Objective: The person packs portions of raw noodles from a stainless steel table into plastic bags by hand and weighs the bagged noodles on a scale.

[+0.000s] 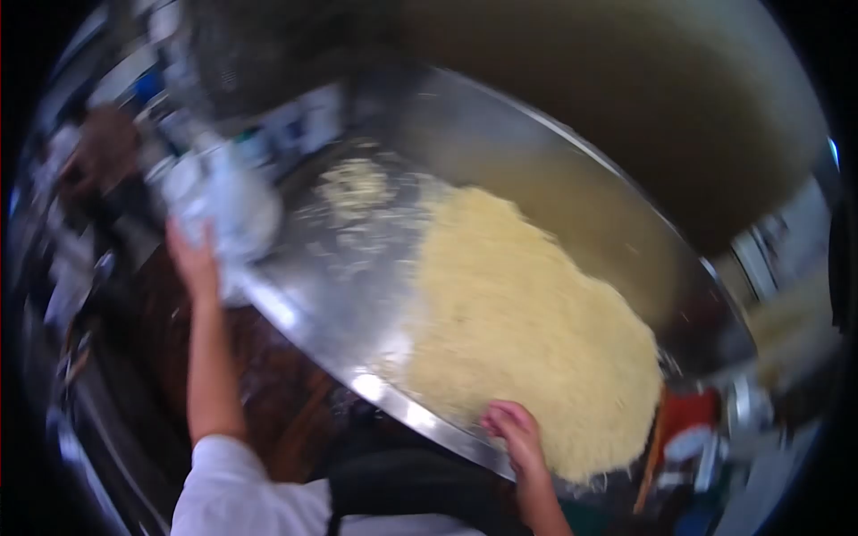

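Note:
My left hand (194, 255) is at the left end of a large metal tray (308, 295), closed on the near side of a whitish, translucent plastic bag (232, 201). Blur hides what the bag contains. A broad, pale yellow heap of fine shredded or grated food (527, 330) covers the middle and right of the tray; its exact kind cannot be told. Over the near edge of this heap hovers my right hand (516, 431), fingers curled in, with nothing visible in them. A smaller scatter of pale shreds (355, 186) lies at the tray's far left.
The tray's raised metal rim (572, 134) curves along the far side. To the right are a wooden stick (652, 447), a red object (690, 411) and a metal container (746, 406). Blurred clutter fills the left, above a brown floor (268, 384).

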The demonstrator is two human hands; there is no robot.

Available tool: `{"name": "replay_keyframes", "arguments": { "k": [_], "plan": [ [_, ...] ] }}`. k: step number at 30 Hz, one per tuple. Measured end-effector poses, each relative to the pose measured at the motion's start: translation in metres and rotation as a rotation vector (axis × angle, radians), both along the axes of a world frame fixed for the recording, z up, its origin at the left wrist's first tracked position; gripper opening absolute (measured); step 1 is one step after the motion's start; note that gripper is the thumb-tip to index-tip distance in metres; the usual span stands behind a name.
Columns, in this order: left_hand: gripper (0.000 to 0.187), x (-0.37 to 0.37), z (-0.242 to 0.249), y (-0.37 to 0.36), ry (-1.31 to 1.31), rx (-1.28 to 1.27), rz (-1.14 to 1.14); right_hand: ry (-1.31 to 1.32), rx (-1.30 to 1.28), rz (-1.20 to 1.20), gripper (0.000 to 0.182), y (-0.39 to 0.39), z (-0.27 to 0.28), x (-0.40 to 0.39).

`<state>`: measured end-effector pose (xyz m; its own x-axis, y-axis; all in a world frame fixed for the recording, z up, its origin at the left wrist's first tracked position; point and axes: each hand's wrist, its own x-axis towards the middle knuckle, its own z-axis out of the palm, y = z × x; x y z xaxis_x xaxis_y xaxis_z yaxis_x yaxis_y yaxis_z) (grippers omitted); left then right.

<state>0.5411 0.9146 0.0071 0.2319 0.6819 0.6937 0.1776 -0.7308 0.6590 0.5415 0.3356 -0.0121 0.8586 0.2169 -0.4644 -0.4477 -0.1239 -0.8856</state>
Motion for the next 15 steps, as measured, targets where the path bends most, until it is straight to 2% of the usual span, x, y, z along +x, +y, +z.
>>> {"name": "replay_keyframes", "arguments": {
  "k": [4, 5, 10, 13, 15],
  "plan": [
    [0.090, 0.014, 0.004, 0.013, 0.079, 0.137, 0.144, -0.002, 0.008, -0.003, 0.023, 0.055, 0.011, 0.005],
    [0.096, 0.018, 0.006, 0.014, 0.127, 0.135, 0.126, -0.028, 0.008, 0.020, 0.023, 0.065, 0.008, 0.009],
    [0.102, 0.035, -0.001, 0.012, 0.268, 0.101, -0.011, -0.101, -0.014, 0.091, 0.023, 0.089, 0.010, 0.007],
    [0.093, 0.044, -0.018, 0.019, 0.269, 0.036, 0.002, -0.098, -0.021, 0.083, 0.023, 0.089, 0.017, 0.003],
    [0.076, 0.045, -0.020, 0.024, 0.234, -0.001, -0.041, -0.102, -0.036, 0.039, 0.023, 0.084, 0.020, -0.001]
  ]
}}
